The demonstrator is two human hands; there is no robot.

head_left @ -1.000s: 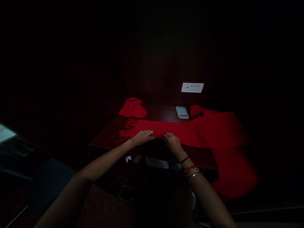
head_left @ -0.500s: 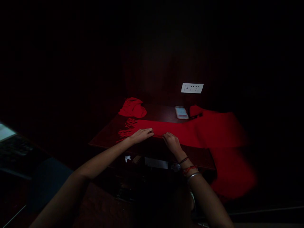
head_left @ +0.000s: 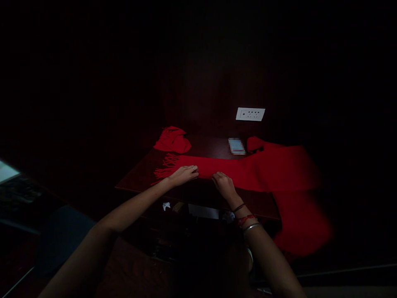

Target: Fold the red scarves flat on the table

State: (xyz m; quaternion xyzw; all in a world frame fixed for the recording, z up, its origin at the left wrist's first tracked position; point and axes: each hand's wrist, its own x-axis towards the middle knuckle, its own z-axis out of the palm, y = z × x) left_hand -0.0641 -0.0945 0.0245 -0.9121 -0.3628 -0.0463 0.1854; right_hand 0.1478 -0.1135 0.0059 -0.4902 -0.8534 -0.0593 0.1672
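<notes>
A long red scarf (head_left: 214,165) with fringe at its left end lies along a dark wooden tabletop (head_left: 139,176). Its right part spreads wide and hangs over the table's right side. At the scarf's near edge, close to the fringe, my left hand (head_left: 184,174) has its fingers bent and pressed together on the cloth. A little to the right, my right hand (head_left: 223,184) pinches the same near edge. Between the two hands a short stretch of the edge shows. The fingertips of both hands are partly hidden.
Behind the fringe sits a bunched red cloth (head_left: 173,140). A blurred light-blue rectangular item (head_left: 236,146) lies near the back, below a white wall socket (head_left: 250,114). Under the tabletop are a white crumpled piece (head_left: 166,206), a brown block (head_left: 178,207) and a white flat item (head_left: 204,211).
Both hands stay at the scarf's near edge, almost unmoved. The whole view has shifted very slightly.
</notes>
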